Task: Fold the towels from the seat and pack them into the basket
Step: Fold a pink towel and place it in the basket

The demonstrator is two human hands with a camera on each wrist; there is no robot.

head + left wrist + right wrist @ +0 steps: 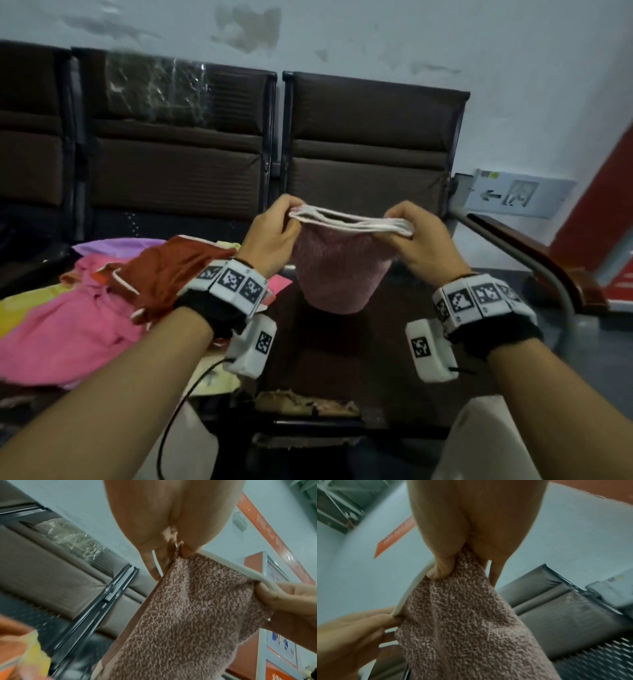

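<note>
The pink towel (337, 270) hangs in the air in front of us, above the dark seat (342, 342) of the right chair, and it touches nothing below. It is folded, so that several white edges lie together along the top, and the soft pink body falls down from them in a rounded shape. We hold it at the two upper corners. Our left hand (274, 233) pinches the left corner between thumb and curled fingers, and our right hand (416, 236) pinches the right corner in the same way; in the right wrist view the thumb (441, 569) presses into the pink cloth just beside the white edge. Between the hands the top edge sags a little and its layers open slightly. To the left, on the next seat, lies a loose pile of other towels (78, 318): a rust-red one (164, 270) on top, bright pink ones under it, with some yellow and lilac at the borders. Behind everything stand the brown chair backs (370, 144) against a pale wall (376, 37). We cannot see a basket in any view.
</note>
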